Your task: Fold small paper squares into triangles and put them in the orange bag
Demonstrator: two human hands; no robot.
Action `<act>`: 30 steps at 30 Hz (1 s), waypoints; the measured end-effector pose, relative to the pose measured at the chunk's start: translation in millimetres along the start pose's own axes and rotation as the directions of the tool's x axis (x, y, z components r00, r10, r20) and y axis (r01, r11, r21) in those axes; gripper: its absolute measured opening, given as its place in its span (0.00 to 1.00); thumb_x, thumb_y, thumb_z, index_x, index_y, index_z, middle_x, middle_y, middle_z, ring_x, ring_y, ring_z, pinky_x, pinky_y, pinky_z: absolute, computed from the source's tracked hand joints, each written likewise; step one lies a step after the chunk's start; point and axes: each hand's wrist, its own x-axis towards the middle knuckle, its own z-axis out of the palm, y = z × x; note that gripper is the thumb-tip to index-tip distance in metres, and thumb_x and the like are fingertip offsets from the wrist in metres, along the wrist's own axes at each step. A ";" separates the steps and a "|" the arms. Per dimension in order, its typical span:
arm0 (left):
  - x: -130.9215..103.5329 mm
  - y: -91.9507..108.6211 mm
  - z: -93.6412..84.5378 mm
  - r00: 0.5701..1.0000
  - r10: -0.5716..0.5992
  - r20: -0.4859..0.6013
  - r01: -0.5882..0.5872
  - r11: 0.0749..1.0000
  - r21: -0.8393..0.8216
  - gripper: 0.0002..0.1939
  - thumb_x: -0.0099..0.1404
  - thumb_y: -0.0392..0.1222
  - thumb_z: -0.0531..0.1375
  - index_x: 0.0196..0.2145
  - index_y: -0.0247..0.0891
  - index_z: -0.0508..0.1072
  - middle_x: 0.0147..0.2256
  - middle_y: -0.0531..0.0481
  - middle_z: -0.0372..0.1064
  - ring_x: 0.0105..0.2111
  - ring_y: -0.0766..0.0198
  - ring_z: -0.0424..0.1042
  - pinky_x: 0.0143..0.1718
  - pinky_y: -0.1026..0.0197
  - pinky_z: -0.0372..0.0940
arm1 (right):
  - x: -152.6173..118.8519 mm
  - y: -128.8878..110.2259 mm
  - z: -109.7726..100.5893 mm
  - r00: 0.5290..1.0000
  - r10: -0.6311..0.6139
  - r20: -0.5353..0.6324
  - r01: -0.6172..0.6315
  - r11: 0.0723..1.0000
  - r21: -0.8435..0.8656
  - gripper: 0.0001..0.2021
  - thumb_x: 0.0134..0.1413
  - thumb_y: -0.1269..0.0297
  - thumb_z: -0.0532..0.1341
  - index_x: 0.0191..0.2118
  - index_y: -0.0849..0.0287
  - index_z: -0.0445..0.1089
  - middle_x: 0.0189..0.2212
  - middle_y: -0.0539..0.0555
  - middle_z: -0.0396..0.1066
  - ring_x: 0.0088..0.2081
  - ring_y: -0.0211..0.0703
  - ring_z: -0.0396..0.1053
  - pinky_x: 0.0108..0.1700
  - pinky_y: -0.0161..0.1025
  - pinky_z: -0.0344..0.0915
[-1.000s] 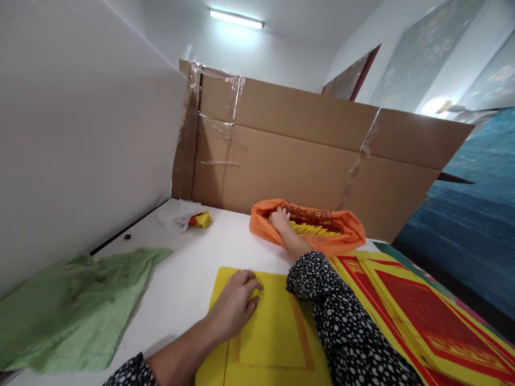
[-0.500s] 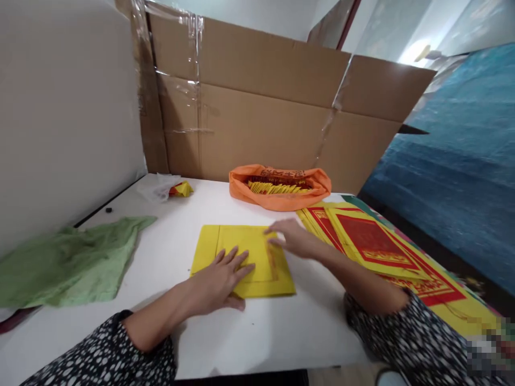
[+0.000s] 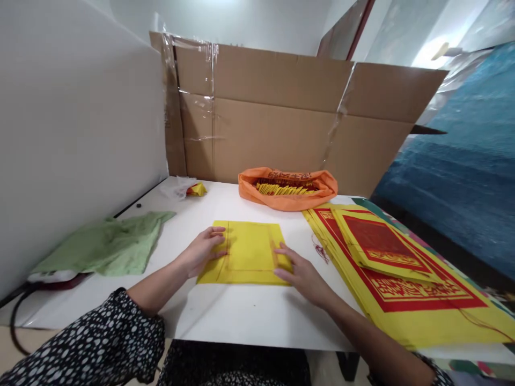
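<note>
A folded yellow paper sheet [image 3: 249,246] with crease lines and faint reddish print showing through lies flat on the white table. My left hand [image 3: 203,251] rests at its left side, fingers apart and slightly bent over the paper; the thumb is hard to make out. On the opposite edge, my right hand [image 3: 300,272] touches the paper with thumb and fingers spread. To the right lies a stack of large yellow sheets [image 3: 426,327] with red printing, topped by a smaller stack of yellow-and-red sheets [image 3: 382,244].
An orange bag [image 3: 287,202] full of yellow folded pieces stands at the back before a cardboard panel [image 3: 273,134]. A green cloth [image 3: 116,244] lies left. Behind it sit a clear plastic bag [image 3: 175,187] and a small yellow-red piece [image 3: 198,189]. Red string [image 3: 321,251] lies beside the stack.
My left hand has moved from lying flat on the paper to its left edge. My right hand has come down from the far right corner to the right edge. The view has shifted slightly.
</note>
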 end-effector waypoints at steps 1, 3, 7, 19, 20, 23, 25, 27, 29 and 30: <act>0.8 2.4 1.0 0.999 -0.037 -0.001 0.037 0.998 -0.047 0.15 0.58 0.32 0.62 0.44 0.37 0.67 0.42 0.44 0.66 0.40 0.61 0.71 0.38 0.58 0.72 | 1.7 -3.7 -1.1 0.999 0.020 -0.031 -0.018 0.998 0.060 0.23 0.54 0.52 0.61 0.55 0.50 0.65 0.65 0.57 0.53 0.65 0.52 0.53 0.64 0.54 0.50; 4.7 4.6 2.2 0.995 -0.096 0.016 0.097 0.989 -0.116 0.17 0.59 0.29 0.61 0.45 0.38 0.64 0.39 0.45 0.67 0.38 0.62 0.73 0.32 0.63 0.71 | 7.2 -11.2 -4.4 0.993 0.056 -0.100 -0.038 0.984 0.175 0.22 0.55 0.52 0.61 0.55 0.49 0.65 0.64 0.56 0.55 0.64 0.52 0.53 0.63 0.53 0.53; 17.2 0.3 5.9 0.980 -0.144 0.135 0.161 0.979 -0.126 0.15 0.62 0.28 0.59 0.44 0.35 0.61 0.37 0.42 0.72 0.28 0.66 0.74 0.22 0.70 0.64 | 29.9 -20.4 -11.8 0.955 0.236 -0.179 -0.141 0.893 0.427 0.31 0.52 0.53 0.62 0.60 0.52 0.55 0.61 0.60 0.60 0.58 0.51 0.63 0.54 0.48 0.66; 53.3 5.6 -40.1 0.999 0.033 -0.043 -0.043 0.963 -0.266 0.12 0.62 0.27 0.56 0.44 0.35 0.66 0.22 0.58 0.63 0.11 0.78 0.48 0.10 0.74 0.40 | 69.7 11.6 5.3 0.969 0.244 -0.028 -0.217 0.903 0.370 0.35 0.48 0.72 0.58 0.63 0.57 0.45 0.44 0.57 0.74 0.44 0.48 0.75 0.41 0.43 0.73; 51.3 7.7 -47.9 0.994 0.067 -0.083 -0.086 0.962 -0.258 0.13 0.62 0.28 0.57 0.44 0.35 0.67 0.23 0.56 0.65 0.11 0.79 0.48 0.11 0.74 0.40 | 69.3 11.5 4.5 0.966 0.259 -0.014 -0.229 0.877 0.422 0.36 0.48 0.72 0.58 0.63 0.58 0.46 0.43 0.57 0.74 0.43 0.48 0.75 0.41 0.43 0.73; 43.7 14.8 -66.5 0.962 0.208 -0.180 -0.247 0.941 -0.233 0.12 0.60 0.31 0.59 0.43 0.35 0.69 0.29 0.51 0.70 0.12 0.79 0.49 0.12 0.73 0.41 | 66.8 9.1 1.8 0.957 0.289 0.000 -0.251 0.829 0.499 0.35 0.47 0.73 0.58 0.62 0.57 0.47 0.43 0.57 0.74 0.40 0.47 0.76 0.40 0.44 0.73; 40.7 20.9 -76.2 0.927 0.282 -0.248 -0.334 0.922 -0.196 0.12 0.59 0.33 0.59 0.42 0.35 0.69 0.31 0.51 0.71 0.13 0.79 0.48 0.13 0.72 0.42 | 65.3 8.4 1.4 0.955 0.297 -0.008 -0.254 0.829 0.498 0.35 0.48 0.73 0.57 0.63 0.57 0.46 0.45 0.58 0.74 0.39 0.47 0.76 0.41 0.44 0.73; 40.8 27.9 -86.1 0.861 0.358 -0.361 -0.406 0.912 -0.062 0.11 0.59 0.35 0.58 0.41 0.35 0.69 0.29 0.52 0.70 0.13 0.77 0.48 0.15 0.71 0.42 | 64.8 10.0 2.6 0.954 0.298 -0.024 -0.254 0.850 0.461 0.35 0.50 0.71 0.57 0.63 0.57 0.45 0.46 0.58 0.73 0.40 0.47 0.76 0.41 0.44 0.73; 43.3 35.1 -97.2 0.747 0.490 -0.448 -0.441 0.871 0.216 0.10 0.60 0.36 0.56 0.41 0.35 0.68 0.28 0.52 0.70 0.15 0.73 0.52 0.17 0.69 0.46 | 65.9 13.5 5.1 0.956 0.289 -0.053 -0.244 0.882 0.404 0.36 0.51 0.69 0.57 0.65 0.57 0.44 0.48 0.58 0.73 0.42 0.48 0.75 0.43 0.44 0.72; 44.9 38.6 -102.8 0.698 0.567 -0.437 -0.412 0.817 0.402 0.10 0.61 0.36 0.55 0.42 0.36 0.68 0.28 0.52 0.70 0.17 0.71 0.56 0.19 0.69 0.48 | 66.8 15.5 6.5 0.957 0.279 -0.076 -0.234 0.901 0.365 0.36 0.51 0.69 0.57 0.65 0.57 0.44 0.48 0.58 0.72 0.43 0.48 0.74 0.44 0.44 0.72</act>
